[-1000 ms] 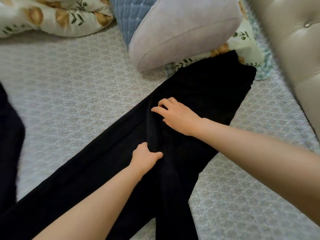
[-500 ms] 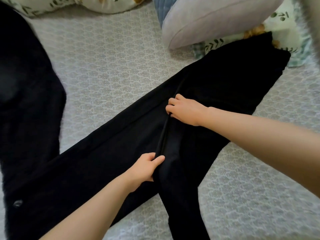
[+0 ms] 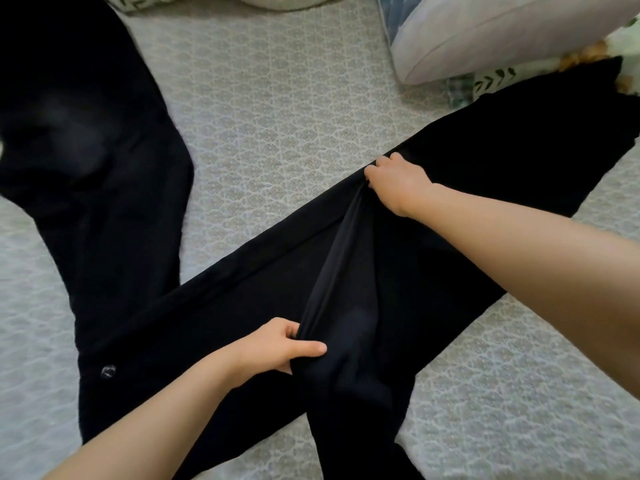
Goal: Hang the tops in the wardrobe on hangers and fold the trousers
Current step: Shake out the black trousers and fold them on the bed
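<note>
**Both hands gripping a raised fold in black trousers on the bed**

The trousers (image 3: 242,299) lie spread on the bed (image 3: 277,98), running in a broad diagonal from the far right to the near left. One leg branches off towards the near edge of the view, below the hands.

The left hand (image 3: 287,348) is clenched on the cloth near the middle of the trousers: its thumb lies along the top and its fingers curl under a bunched edge. The right hand (image 3: 398,181), farther off and to the right, grasps the same fabric with its fingers tucked into the cloth. Between the two hands a ridge of fabric stands up off the flat part, drawn in a line from one grip to the other.

At the left lies a second black garment (image 3: 86,150). Its near end meets the trousers, and there the two cannot be told apart. A small pale button (image 3: 108,371) shows at that meeting point.

At the far right a pale pillow (image 3: 502,32) rests on the bed, with a leaf-patterned quilt (image 3: 495,77) just beside it, touching the far end of the trousers.
</note>
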Demonstrator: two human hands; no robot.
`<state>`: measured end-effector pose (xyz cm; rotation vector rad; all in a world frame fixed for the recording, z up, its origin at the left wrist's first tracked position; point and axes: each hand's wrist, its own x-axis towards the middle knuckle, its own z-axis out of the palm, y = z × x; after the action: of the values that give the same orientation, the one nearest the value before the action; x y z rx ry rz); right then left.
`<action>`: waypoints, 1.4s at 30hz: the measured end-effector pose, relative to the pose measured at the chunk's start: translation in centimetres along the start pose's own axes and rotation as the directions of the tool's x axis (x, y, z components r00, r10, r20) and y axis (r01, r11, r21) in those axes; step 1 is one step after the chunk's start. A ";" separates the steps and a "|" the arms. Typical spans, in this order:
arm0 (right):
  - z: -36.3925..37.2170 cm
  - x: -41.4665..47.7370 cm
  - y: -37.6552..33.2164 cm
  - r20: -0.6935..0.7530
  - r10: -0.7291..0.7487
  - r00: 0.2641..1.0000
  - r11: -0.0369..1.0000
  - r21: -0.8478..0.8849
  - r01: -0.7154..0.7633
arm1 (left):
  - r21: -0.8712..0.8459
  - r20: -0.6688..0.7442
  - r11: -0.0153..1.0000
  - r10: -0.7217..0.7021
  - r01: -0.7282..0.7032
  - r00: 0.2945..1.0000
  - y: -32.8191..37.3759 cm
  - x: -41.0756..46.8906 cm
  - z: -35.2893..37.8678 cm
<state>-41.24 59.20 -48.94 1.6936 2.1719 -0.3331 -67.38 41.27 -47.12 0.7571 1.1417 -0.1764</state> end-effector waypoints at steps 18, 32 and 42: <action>0.5 -0.1 -8.3 0.052 -0.138 0.989 0.949 -0.278 0.147 | -0.069 -0.342 0.998 -0.011 -0.013 0.940 -5.9 -3.7 -9.2; 0.1 -2.6 -17.6 0.225 -0.401 0.888 0.913 0.025 0.406 | 0.114 0.022 0.987 -0.117 0.114 0.993 -6.1 -7.7 -12.1; 1.5 -5.1 -21.3 -0.159 -0.046 0.986 0.999 -0.008 0.046 | 0.444 -0.427 0.896 0.182 0.030 0.886 -8.1 -9.8 -17.3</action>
<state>-60.58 48.69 -48.92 1.7233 2.3266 -0.2111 -88.69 43.67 -45.79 1.2982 1.5449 -0.1955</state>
